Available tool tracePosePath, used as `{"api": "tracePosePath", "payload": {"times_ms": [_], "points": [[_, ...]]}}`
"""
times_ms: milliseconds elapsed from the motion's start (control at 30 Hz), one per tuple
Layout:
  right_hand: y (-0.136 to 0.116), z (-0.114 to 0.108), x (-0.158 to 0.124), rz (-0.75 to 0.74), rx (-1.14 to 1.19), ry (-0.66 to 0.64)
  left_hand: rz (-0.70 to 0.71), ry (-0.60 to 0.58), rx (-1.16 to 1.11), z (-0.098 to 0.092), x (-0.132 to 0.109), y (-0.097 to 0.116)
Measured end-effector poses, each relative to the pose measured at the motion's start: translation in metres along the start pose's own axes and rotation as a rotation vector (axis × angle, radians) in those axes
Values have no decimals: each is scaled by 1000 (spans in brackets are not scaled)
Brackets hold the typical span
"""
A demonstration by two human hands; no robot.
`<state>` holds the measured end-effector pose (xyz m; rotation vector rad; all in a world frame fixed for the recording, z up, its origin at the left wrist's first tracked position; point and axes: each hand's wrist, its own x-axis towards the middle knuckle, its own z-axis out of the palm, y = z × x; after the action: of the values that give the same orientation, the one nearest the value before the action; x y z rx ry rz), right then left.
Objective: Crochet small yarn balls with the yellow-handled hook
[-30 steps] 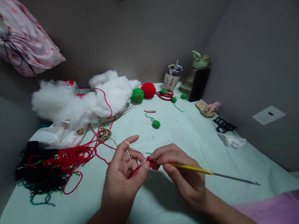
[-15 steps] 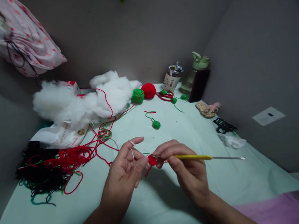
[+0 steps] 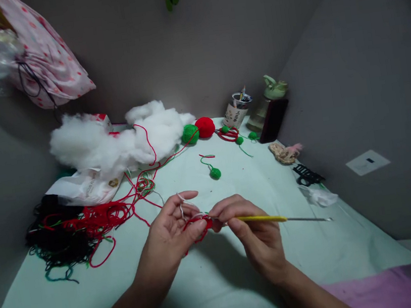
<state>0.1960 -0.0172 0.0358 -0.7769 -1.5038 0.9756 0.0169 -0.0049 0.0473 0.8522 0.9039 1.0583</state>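
Note:
A small red crocheted piece [image 3: 204, 224] is pinched between the thumb and fingers of my left hand [image 3: 176, 229]. White yarn [image 3: 181, 202] loops around that hand's raised index finger. My right hand [image 3: 254, 228] grips a yellow-handled crochet hook [image 3: 262, 218]; its rear metal end points to the right, and its other tip meets the red piece between my two hands. Red strands hang below my left fingers. Exactly how the tip sits in the stitches is too small to tell.
White stuffing [image 3: 122, 137], a green yarn ball [image 3: 190, 133] and a red yarn ball [image 3: 205, 127] lie at the back. Tangled yarn [image 3: 67, 229] is at left. Red-handled scissors [image 3: 229, 134], a pen cup [image 3: 236, 110] and a dark phone [image 3: 274, 120] stand or lie at back right.
The red piece has turned and spread to the left under my left thumb, showing more red strands. My right hand and the hook have shifted slightly left.

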Motion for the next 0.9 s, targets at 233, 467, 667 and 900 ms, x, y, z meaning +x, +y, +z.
{"api": "tracePosePath", "payload": {"times_ms": [233,467,667,900], "points": [[-1,2,-2,-45,-79,-36,-8,18,5,2,0,1],[-1,5,-3,8,82,12,22,68,32,3,0,1],[0,2,-5,-16,17,-23,78,113,82,4,1,-5],[-1,1,-3,-70,-73,-45,195,158,214,4,-4,-12]]}}
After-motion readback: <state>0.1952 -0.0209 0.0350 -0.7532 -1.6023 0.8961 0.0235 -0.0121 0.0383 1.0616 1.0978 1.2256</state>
